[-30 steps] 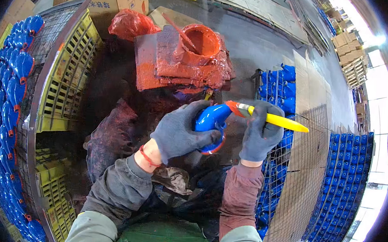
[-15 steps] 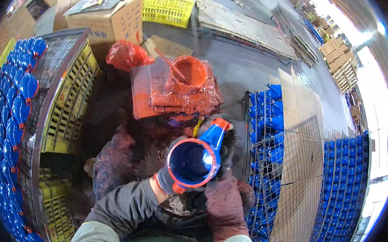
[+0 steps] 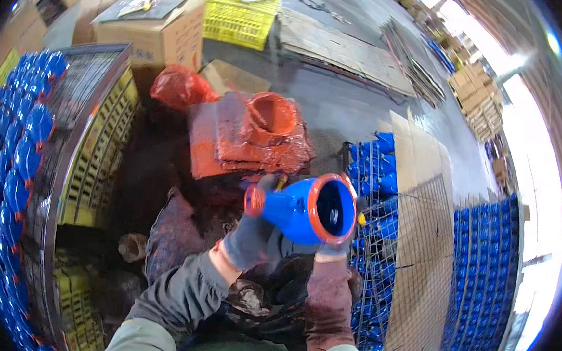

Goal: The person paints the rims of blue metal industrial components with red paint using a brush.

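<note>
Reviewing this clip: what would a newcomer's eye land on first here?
Probably the glossy blue fitting with orange-red rims, held mid-picture in the gloved left hand. Next, the red-smeared pot on the stacked boards just beyond. Then the packed rows of blue pieces along the left side.

- White glare burns out the right side of my view, beyond the stacked boxes (image 3: 475, 94).
- A small light (image 3: 553, 43) flares at upper right, and a pale sheen spreads over the grey floor (image 3: 329, 97).
- Deep shadow pools beside the yellow crate (image 3: 96, 159), left of my dim, dark-gloved left hand (image 3: 252, 237).
- Bright highlights glint off the glossy blue fitting (image 3: 292, 209).
- Fisheye distortion bows the wire rack (image 3: 427, 251); corners fall black.
- Distant clutter at upper right looks soft.
</note>
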The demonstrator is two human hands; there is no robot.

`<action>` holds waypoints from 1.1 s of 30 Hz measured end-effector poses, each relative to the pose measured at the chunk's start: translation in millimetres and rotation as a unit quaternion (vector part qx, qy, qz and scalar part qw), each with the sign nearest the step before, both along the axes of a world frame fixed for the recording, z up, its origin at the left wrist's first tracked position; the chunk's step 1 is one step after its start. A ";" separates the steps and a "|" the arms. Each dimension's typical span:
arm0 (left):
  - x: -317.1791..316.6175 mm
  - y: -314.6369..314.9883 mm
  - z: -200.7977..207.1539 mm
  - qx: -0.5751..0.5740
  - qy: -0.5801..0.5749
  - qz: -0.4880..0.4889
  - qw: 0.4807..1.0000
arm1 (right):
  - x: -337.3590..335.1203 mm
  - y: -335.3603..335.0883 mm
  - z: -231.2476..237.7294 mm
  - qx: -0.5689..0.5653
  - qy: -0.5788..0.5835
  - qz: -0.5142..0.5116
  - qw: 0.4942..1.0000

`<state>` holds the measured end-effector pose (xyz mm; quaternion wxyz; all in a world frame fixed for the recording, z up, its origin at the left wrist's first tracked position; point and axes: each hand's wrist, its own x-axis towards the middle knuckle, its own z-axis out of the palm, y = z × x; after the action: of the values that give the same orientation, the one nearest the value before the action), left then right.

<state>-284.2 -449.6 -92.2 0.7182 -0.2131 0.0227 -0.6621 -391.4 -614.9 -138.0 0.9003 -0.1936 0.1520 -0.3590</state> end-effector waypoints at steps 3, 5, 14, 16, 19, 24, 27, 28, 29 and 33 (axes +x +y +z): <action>1.6 -4.3 -19.5 0.182 -0.193 0.143 0.953 | -55.0 2.0 -27.4 -0.069 0.126 -0.092 0.985; 9.2 -9.9 -33.0 0.111 -0.107 0.127 0.980 | -85.6 24.8 -35.9 -0.153 0.256 -0.149 0.943; -15.3 25.1 -13.6 0.279 -0.377 0.323 0.822 | -134.0 128.9 29.1 -0.287 0.385 -0.251 0.840; -31.5 48.9 -13.9 0.328 -0.562 0.410 0.639 | -136.2 135.8 48.3 -0.316 0.376 -0.232 0.839; -46.1 81.9 -26.0 0.247 -0.757 0.547 0.258 | -132.9 140.4 65.1 -0.417 0.321 -0.270 0.806; -73.4 110.3 -45.9 0.099 -0.776 0.588 0.204 | -143.0 154.5 72.8 -0.381 0.252 -0.180 0.871; -86.3 121.2 -48.8 0.118 -0.781 0.581 0.199 | -154.9 161.8 64.6 -0.382 0.261 -0.176 0.869; -87.5 123.4 -49.1 0.127 -0.785 0.576 0.189 | -159.3 165.0 60.2 -0.357 0.258 -0.178 0.880; -88.1 125.0 -49.0 0.134 -0.786 0.576 0.179 | -161.2 161.4 54.8 -0.493 0.292 -0.190 0.797; -83.7 127.0 -47.5 0.112 -0.801 0.574 0.126 | -173.4 161.5 44.2 -0.488 0.298 -0.236 0.785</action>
<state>-367.9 -322.6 -139.7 0.5130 0.5712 -0.6203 0.1606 -564.8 -453.4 -93.8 0.4823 -0.6630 0.2584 -0.5110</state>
